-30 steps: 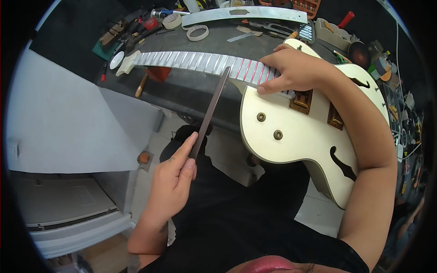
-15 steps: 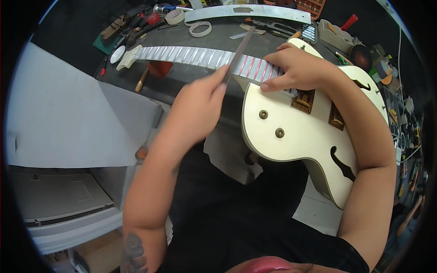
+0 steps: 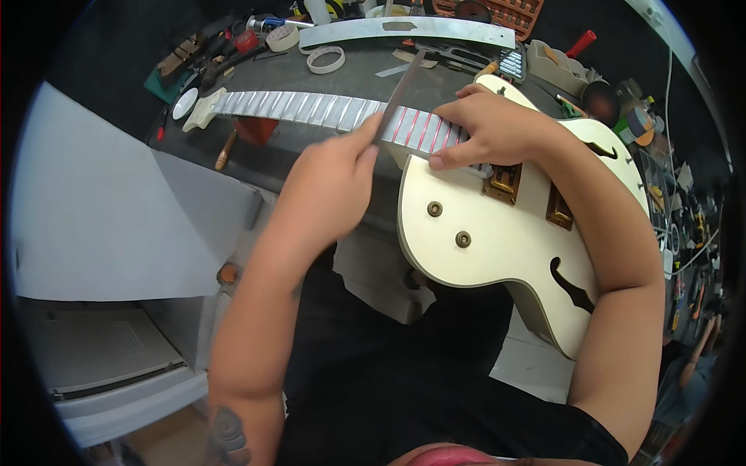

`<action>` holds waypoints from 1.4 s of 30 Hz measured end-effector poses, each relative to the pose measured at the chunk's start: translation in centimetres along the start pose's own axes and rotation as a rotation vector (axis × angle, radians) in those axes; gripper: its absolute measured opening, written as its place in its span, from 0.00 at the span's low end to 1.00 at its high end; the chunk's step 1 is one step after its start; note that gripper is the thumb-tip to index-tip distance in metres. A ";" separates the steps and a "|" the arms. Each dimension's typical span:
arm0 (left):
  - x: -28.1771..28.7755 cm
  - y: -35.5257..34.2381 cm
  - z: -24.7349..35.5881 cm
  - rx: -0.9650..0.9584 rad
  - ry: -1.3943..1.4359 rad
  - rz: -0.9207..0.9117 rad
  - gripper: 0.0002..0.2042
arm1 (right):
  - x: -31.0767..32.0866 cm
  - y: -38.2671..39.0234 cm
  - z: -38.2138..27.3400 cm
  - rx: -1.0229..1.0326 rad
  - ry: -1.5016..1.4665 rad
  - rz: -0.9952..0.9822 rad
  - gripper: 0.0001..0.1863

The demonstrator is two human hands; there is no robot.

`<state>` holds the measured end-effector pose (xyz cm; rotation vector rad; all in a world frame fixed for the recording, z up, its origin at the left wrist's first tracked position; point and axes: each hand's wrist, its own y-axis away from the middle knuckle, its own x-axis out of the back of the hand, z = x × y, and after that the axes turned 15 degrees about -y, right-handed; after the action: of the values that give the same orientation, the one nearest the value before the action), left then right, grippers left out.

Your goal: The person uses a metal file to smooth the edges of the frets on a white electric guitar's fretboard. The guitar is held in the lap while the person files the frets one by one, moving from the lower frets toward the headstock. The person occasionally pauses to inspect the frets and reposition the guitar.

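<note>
I have the left hand wrapped around the near end of a long, narrow file, which slants across the fretboard and points up to the far side of the workbench. I cannot tell from this angle whether its face bears on a fret or rides just above one. The cream hollow-body electric guitar lies at the right, its neck reaching left over the bench. The right hand is spread over the body end of the fretboard, thumb at the near edge; its far fingers are partly hidden, so I cannot say whether it clasps the neck or merely presses down.

My main worry is a tilted file: if the left wrist rolls, an edge could cut through the silvery masking and score the wood beside a fret. Uneven pressure could also flatten one fret more than its neighbours, and the red-marked frets lie just right of the blade. A slip to the right would bring the file toward the right hand's fingers. The far tip stands near the loose tools beyond the neck, where an overlong push might snag. If the right hand's hold is light, the body could swing under the strokes; a wide swing might drop the near knob side off the bench edge.
</note>
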<state>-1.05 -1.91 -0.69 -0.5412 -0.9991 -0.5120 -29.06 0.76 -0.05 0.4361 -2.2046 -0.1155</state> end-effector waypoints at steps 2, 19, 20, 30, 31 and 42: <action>1.6 4.9 0.7 0.091 0.005 -0.106 0.24 | 0.0 0.7 0.1 -0.017 0.002 0.027 0.46; 4.0 15.2 -0.3 0.227 0.042 -0.143 0.27 | -0.6 0.0 -0.5 0.009 0.004 0.059 0.47; 4.0 15.0 -0.2 0.221 0.046 -0.146 0.27 | -0.9 0.2 0.0 0.030 0.011 0.092 0.45; 4.2 15.1 0.9 0.549 0.015 -0.365 0.27 | -0.3 -0.6 -0.2 0.126 0.080 -0.016 0.44; 3.5 14.8 0.5 0.352 -0.010 -0.275 0.27 | 0.0 -0.4 0.0 0.096 0.111 -0.055 0.44; 3.3 13.6 0.4 0.220 0.003 -0.229 0.27 | -1.0 -1.8 0.9 0.064 0.201 -0.048 0.53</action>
<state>8.69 8.06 -0.15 -0.2307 -1.1052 -0.5973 -28.71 -0.62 -1.77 0.5144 -2.0050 -0.0253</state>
